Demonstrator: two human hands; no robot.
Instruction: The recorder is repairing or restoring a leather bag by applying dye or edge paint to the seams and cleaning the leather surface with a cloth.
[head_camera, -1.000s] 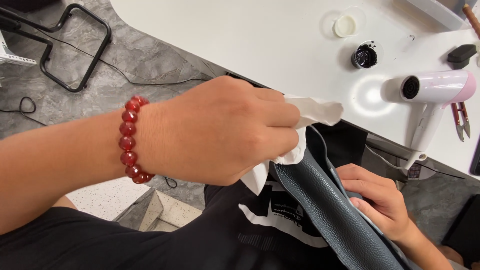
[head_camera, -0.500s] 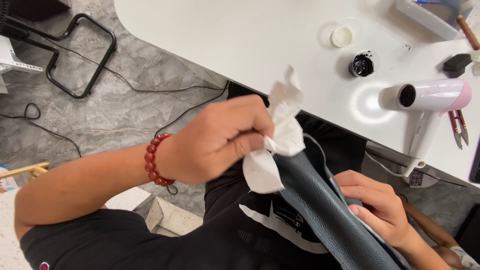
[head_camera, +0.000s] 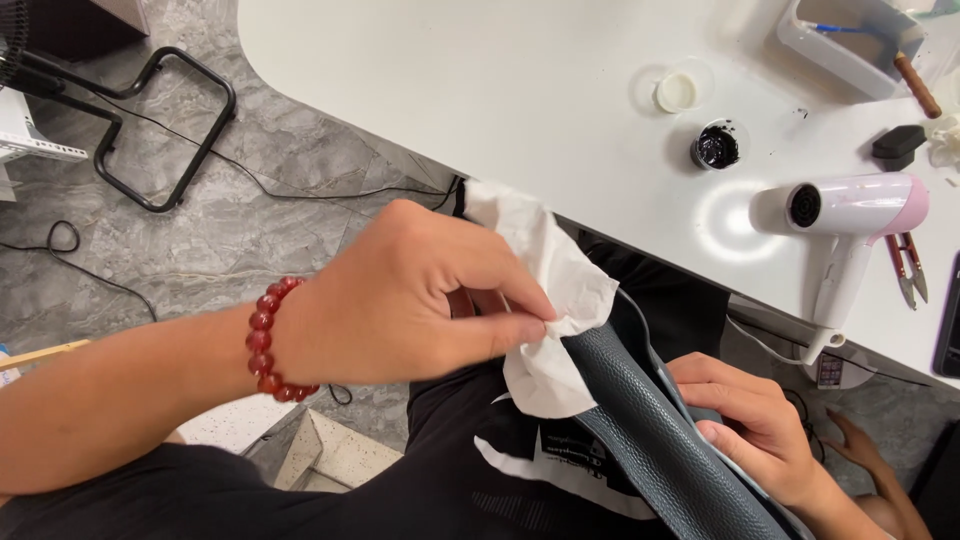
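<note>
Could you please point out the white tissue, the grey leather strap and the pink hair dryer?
White crumpled tissue (head_camera: 548, 375), head view, lower fold.
Grey pebbled leather strap (head_camera: 655, 440), head view, mid-length.
Pink and white hair dryer (head_camera: 865, 203), head view, barrel.

I'm looking at a small craft workshop: a white worktop (head_camera: 480, 90) carries an open pot of black dye (head_camera: 717, 146), a hair dryer (head_camera: 850, 215), snips (head_camera: 905, 268) and a tool tray (head_camera: 850, 40), over grey stone floor (head_camera: 250, 220) at left.
</note>
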